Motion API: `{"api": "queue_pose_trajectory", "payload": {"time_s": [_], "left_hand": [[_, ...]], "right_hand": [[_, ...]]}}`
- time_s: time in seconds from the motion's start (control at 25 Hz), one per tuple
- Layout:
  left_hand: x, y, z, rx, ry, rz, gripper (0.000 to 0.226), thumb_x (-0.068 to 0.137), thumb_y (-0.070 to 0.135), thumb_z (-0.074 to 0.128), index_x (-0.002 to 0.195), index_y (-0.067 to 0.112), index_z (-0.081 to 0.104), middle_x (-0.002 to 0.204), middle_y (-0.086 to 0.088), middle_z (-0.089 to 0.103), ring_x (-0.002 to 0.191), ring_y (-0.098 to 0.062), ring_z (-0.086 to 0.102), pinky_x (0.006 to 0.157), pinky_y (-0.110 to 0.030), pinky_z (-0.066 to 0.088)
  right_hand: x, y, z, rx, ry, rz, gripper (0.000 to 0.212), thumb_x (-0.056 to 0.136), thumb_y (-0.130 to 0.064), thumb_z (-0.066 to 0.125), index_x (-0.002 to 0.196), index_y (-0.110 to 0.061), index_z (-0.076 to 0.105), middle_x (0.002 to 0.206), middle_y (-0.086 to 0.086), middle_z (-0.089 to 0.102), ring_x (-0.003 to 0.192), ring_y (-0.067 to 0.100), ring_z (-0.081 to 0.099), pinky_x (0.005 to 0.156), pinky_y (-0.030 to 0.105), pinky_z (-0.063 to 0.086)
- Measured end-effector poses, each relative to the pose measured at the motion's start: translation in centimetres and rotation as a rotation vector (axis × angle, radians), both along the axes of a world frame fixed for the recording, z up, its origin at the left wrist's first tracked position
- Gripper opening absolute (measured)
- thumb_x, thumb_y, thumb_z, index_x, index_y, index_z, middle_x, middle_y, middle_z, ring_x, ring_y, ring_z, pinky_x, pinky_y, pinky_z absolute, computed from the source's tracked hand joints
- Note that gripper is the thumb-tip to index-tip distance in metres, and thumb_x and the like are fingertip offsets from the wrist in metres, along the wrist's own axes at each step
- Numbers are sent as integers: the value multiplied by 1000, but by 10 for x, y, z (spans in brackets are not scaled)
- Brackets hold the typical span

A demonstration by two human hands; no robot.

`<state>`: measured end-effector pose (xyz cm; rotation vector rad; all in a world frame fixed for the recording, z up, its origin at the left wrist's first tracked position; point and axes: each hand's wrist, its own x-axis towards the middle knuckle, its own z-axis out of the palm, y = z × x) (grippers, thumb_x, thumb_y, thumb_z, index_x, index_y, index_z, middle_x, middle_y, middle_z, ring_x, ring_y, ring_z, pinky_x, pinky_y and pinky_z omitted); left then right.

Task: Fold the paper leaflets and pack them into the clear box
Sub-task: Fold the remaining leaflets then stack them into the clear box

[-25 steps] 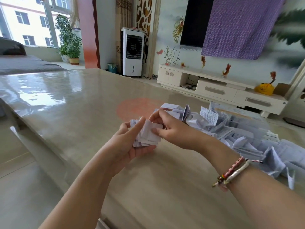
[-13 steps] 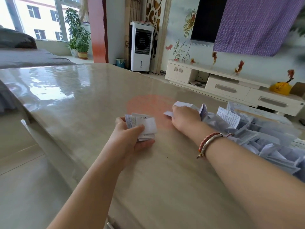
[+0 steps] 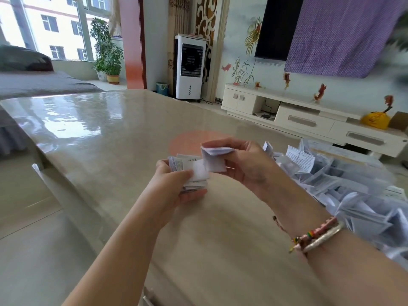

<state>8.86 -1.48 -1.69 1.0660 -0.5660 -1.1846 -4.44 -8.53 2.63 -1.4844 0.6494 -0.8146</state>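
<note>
The left hand point(image 3: 174, 184) grips a stack of folded leaflets point(image 3: 191, 171); the right hand point(image 3: 249, 166) pinches one folded leaflet point(image 3: 213, 159) touching the stack, above the table point(image 3: 110, 133). A loose leaflet pile point(image 3: 344, 184) lies just right, partly hidden by the right forearm, bracelets point(image 3: 318, 236) at the wrist.

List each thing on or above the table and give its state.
Left hand: grips a stack of folded leaflets.
Right hand: pinches one folded leaflet above the stack.
Loose leaflet pile: heaped on the table, right side.
Bracelets: on the right wrist.
</note>
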Motion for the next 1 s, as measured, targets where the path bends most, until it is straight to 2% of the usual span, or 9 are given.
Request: {"api": "queue_pose_trajectory", "payload": {"time_s": [0.12, 0.24, 0.4, 0.52, 0.6, 0.72, 0.8, 0.88, 1.0], "left_hand": [[0, 1, -1, -30, 97, -104, 37, 90, -9, 49, 126, -1, 42, 120, -30, 57, 102, -43, 64, 68, -44, 60], [4, -9, -7, -51, 172, -128, 36, 89, -5, 53, 125, -5, 49, 115, -29, 63, 102, -41, 65, 67, -38, 60], [0, -16, -6, -63, 284, -201, 28, 99, 16, 50, 112, -4, 64, 116, -27, 62, 101, -35, 67, 76, -40, 59], [1, -14, -7, -39, 187, -157, 28, 96, 3, 51, 121, -8, 53, 115, -30, 62, 104, -39, 65, 74, -39, 60], [-1, -7, -4, -29, 149, -150, 34, 92, -5, 51, 126, -5, 44, 119, -29, 60, 104, -40, 64, 70, -41, 60], [-4, -10, -4, 11, 54, -76, 41, 91, -5, 53, 128, 2, 37, 123, -21, 56, 103, -36, 65, 69, -41, 60], [-5, -13, -3, 34, 35, -54, 39, 92, -5, 53, 126, 6, 37, 121, -18, 54, 102, -35, 65, 69, -40, 59], [-7, -12, -2, 31, 36, -56, 38, 92, -4, 52, 124, 8, 37, 121, -16, 54, 104, -35, 64, 70, -40, 59], [-8, -12, -3, 37, 46, -52, 36, 93, -4, 52, 122, 9, 36, 119, -16, 54, 103, -35, 64, 70, -40, 59]], "right_hand": [[1, 3, -17, -255, 113, -37, 40, 87, 12, 43, 97, -11, 74, 108, -4, 69, 95, -5, 61, 76, 8, 46], [5, 0, -30, -381, 202, -117, 43, 91, 10, 41, 104, -16, 73, 131, -2, 56, 121, 4, 49, 102, 16, 40], [7, -5, -40, -482, 248, -149, 43, 92, 9, 42, 106, -19, 72, 135, 0, 52, 125, 6, 46, 101, 9, 36], [4, -6, -38, -369, 228, -96, 44, 92, 8, 41, 107, -19, 72, 134, -3, 51, 125, 4, 46, 105, 15, 36], [-3, -14, -34, -425, 300, -234, 42, 89, 3, 44, 106, -21, 73, 128, -3, 51, 114, 2, 49, 97, 17, 38], [-24, -48, -18, -728, 905, -686, 27, 88, -17, 51, 105, -28, 69, 136, 8, 45, 128, 24, 37, 109, 42, 29], [-34, -61, -5, -643, 1331, -693, 29, 91, -31, 46, 114, -25, 63, 140, 12, 41, 133, 34, 24, 115, 50, 15], [-34, -66, 3, -526, 1514, -604, 37, 95, -32, 37, 121, -16, 59, 139, 14, 44, 134, 35, 22, 114, 51, 11], [-30, -67, 6, -607, 1458, -586, 34, 98, -23, 34, 119, -8, 57, 126, 11, 51, 127, 31, 33, 112, 48, 20]]}}
